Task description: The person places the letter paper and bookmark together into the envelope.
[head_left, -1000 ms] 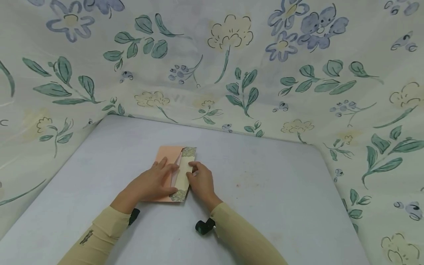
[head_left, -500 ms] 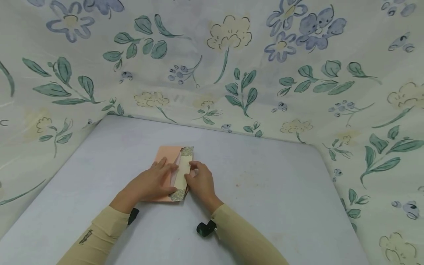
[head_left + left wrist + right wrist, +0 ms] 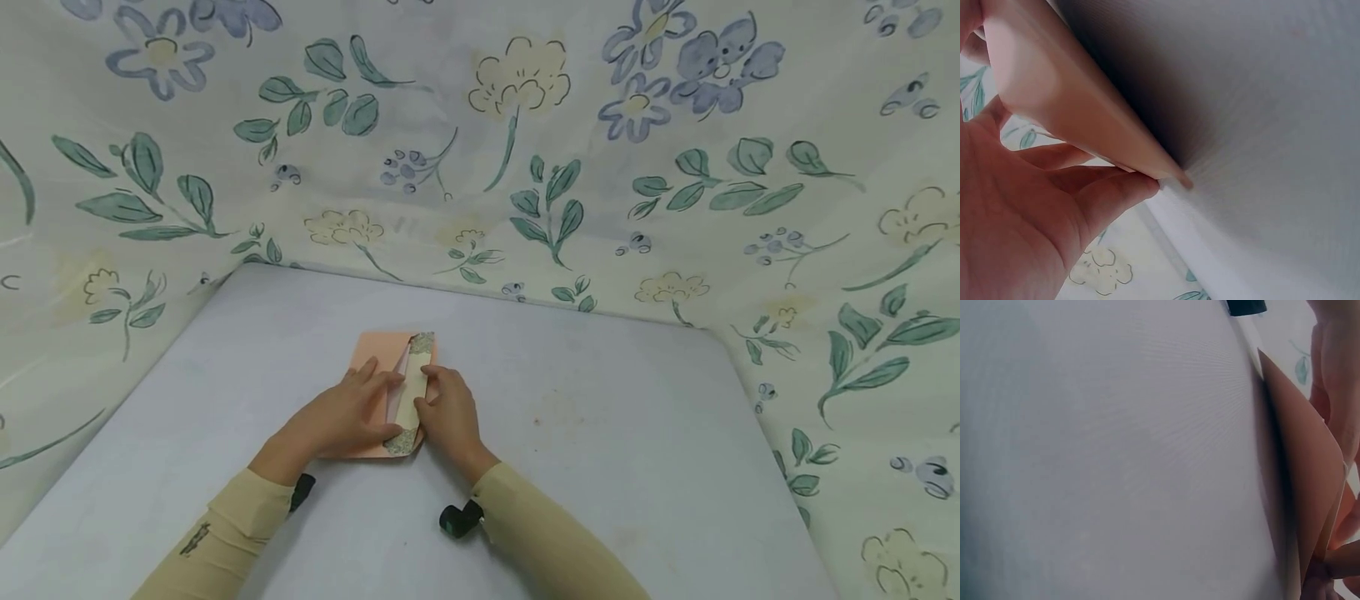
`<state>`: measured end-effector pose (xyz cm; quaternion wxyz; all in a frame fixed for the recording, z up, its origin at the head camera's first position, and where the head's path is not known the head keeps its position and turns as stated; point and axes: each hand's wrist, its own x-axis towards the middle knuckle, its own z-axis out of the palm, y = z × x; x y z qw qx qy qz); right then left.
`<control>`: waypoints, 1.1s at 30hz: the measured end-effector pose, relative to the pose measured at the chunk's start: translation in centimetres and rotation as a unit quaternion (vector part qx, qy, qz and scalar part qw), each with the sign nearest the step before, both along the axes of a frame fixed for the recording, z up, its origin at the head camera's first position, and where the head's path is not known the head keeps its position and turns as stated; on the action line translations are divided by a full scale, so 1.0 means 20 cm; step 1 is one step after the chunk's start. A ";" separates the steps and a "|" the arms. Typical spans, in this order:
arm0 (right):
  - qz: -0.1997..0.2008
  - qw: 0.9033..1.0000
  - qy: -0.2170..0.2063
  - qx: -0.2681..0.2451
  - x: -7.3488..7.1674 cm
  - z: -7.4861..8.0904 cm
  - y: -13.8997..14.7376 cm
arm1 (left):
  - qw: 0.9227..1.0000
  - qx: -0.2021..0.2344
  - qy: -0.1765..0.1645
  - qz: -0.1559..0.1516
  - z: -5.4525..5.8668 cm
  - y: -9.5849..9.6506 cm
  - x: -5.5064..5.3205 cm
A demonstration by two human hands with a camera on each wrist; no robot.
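Note:
A peach-coloured sheet of paper [image 3: 378,346] lies at the middle left of the table in the head view. Along its right side runs a cream strip with speckled grey ends [image 3: 412,392], which folds in towards the left. My left hand [image 3: 341,414] rests on the paper with fingers spread, thumb and index finger reaching the strip. At the right edge, my right hand [image 3: 452,417] pinches the paper between thumb and fingers. The wrist views show the peach underside [image 3: 1066,94] close over the table, and its edge [image 3: 1300,444] lifted and bent beside the right hand.
A white table [image 3: 600,450] spreads around the paper. Floral fabric [image 3: 450,150] hangs behind it and along both sides. Black wrist cameras [image 3: 459,520] sit at both cuffs, close above the tabletop.
The right hand has moved slightly left, turning the paper's right edge inward. The visible cream strip has become narrower, and peach shows along its right side. The left hand stays put.

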<state>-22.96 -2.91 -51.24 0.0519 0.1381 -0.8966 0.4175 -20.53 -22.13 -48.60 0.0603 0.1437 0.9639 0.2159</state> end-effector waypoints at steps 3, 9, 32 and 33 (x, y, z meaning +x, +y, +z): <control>0.000 1.000 0.013 0.024 0.00 0.00 -0.02 | 1.000 -0.002 0.003 -0.003 0.00 0.00 0.00; 0.010 1.000 0.011 0.026 0.01 0.01 -0.02 | 1.000 0.002 0.005 -0.007 0.00 0.01 0.00; 0.107 0.988 -0.077 -0.078 -0.01 -0.04 0.02 | 1.000 0.009 -0.003 -0.009 0.00 -0.01 0.00; 0.108 0.988 -0.077 -0.076 -0.01 -0.04 0.02 | 1.000 0.009 -0.003 -0.009 0.00 -0.01 0.00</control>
